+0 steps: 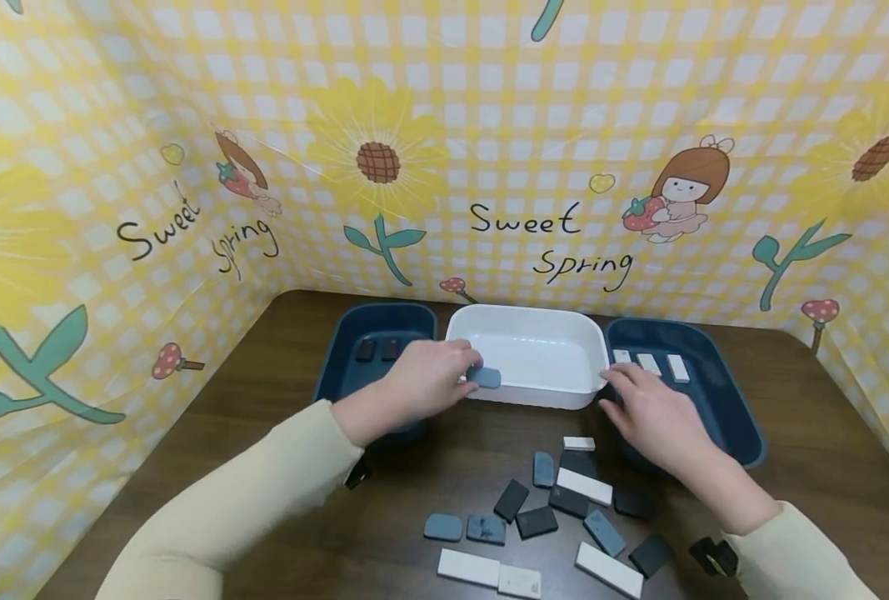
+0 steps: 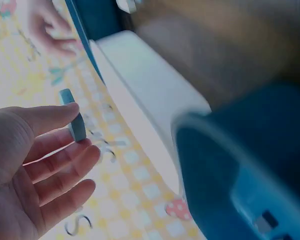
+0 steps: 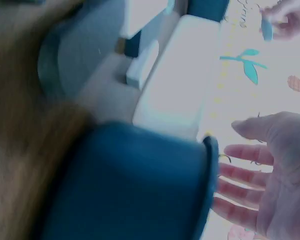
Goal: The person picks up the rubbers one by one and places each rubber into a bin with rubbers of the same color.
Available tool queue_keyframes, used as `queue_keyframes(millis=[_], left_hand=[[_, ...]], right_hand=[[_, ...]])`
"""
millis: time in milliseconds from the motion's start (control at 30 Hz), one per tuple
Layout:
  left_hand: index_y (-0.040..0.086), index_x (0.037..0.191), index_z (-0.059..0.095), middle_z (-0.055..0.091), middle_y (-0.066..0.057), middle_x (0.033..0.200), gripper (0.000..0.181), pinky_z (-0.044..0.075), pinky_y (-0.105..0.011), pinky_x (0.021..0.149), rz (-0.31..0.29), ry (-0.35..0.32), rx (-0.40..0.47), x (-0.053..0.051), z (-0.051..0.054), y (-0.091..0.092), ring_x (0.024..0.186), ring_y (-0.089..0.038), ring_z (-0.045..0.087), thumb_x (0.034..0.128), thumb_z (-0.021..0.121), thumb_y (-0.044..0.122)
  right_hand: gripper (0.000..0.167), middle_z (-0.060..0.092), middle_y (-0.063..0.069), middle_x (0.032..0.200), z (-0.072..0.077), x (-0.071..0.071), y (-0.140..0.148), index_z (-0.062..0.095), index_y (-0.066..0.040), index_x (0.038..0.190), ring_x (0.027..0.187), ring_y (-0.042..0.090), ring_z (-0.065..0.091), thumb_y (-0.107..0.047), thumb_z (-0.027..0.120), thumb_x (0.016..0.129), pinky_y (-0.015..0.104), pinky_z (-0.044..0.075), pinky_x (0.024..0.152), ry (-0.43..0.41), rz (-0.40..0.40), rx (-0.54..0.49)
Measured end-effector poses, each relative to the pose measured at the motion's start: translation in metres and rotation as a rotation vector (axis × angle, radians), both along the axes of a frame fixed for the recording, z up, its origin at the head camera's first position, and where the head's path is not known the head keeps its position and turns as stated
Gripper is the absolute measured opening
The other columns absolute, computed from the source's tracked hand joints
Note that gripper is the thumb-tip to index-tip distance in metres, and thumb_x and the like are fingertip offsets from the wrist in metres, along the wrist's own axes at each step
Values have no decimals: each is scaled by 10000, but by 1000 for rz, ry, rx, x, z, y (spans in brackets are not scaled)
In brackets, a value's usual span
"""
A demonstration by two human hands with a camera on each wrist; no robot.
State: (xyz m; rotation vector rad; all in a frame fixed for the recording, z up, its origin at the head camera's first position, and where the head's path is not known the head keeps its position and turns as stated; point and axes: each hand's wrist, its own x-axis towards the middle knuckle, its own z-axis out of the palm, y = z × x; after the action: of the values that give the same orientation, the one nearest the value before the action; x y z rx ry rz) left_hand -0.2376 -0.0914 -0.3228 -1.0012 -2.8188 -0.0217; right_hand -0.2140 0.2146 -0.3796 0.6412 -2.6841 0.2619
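My left hand (image 1: pixel 431 379) pinches a blue-grey block (image 1: pixel 486 377) between thumb and fingers, over the near left edge of the white tray (image 1: pixel 526 395). In the left wrist view the block (image 2: pixel 77 125) stands out from the thumb and fingertips of the hand (image 2: pixel 45 160). My right hand (image 1: pixel 657 417) holds nothing, its fingers apart, between the white tray and the right blue tray (image 1: pixel 744 425). The right wrist view shows that hand (image 3: pixel 270 175) with its fingers loosely extended beside the blue tray (image 3: pixel 130 185).
The left blue tray (image 1: pixel 339 358) holds dark blocks (image 1: pixel 365 349); several white blocks (image 1: pixel 678 368) lie in the right one. Black, blue-grey and white blocks (image 1: pixel 609 570) are scattered over the near middle of the brown table (image 1: pixel 264 467). A patterned cloth (image 1: pixel 444 150) hangs behind.
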Motion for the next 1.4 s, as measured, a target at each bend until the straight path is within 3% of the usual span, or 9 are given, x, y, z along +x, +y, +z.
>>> queue_keyframes(millis=[167,300,533,767,967,1167,1400], left_hand=[[130,1041,723,668,0,904,230,475,-266,615,82,-17,-82,-42,4,4,685,-136,556,886,722,299],[123,1008,726,654,9,830,192,466,-284,621,144,-79,-109,-71,1,4,693,-153,555,893,714,276],[123,954,723,647,10,807,139,480,-293,677,207,-183,-192,-103,-12,8,725,-166,567,888,716,245],[123,942,694,638,12,801,138,494,-287,724,184,-202,-321,-117,-31,20,720,-157,574,877,738,237],[126,1016,683,649,-5,871,125,503,-304,781,128,-167,-436,-122,-47,26,764,-146,574,905,693,183],[124,1064,689,676,-30,953,158,498,-342,875,108,-139,-444,-127,-56,27,818,-161,586,916,682,178],[130,1023,677,668,-25,947,101,510,-336,838,99,-107,-485,-131,-60,29,823,-157,582,929,646,149]], right_hand=[[562,498,253,1369,-13,1,-6,554,38,1319,1201,405,516,-200,753,850,517,503,832,-75,48,74],[613,460,240,1418,-20,1,-7,512,38,1364,1282,407,444,-220,743,859,570,441,916,-118,58,114],[592,507,209,1389,-22,-1,-6,529,15,1363,1284,392,454,-182,750,850,545,468,890,-95,84,107],[622,489,206,1407,-23,0,-5,518,10,1376,1299,385,439,-148,768,829,503,493,865,-108,78,90],[639,489,202,1409,-25,1,-5,518,2,1380,1297,384,442,-142,780,816,496,503,845,-122,73,82],[643,495,196,1406,-26,0,-5,523,-2,1378,1292,380,449,-142,787,808,486,512,825,-113,70,88],[633,504,197,1396,-26,-1,-4,530,8,1368,1288,375,456,-123,787,804,481,508,842,-92,80,88]])
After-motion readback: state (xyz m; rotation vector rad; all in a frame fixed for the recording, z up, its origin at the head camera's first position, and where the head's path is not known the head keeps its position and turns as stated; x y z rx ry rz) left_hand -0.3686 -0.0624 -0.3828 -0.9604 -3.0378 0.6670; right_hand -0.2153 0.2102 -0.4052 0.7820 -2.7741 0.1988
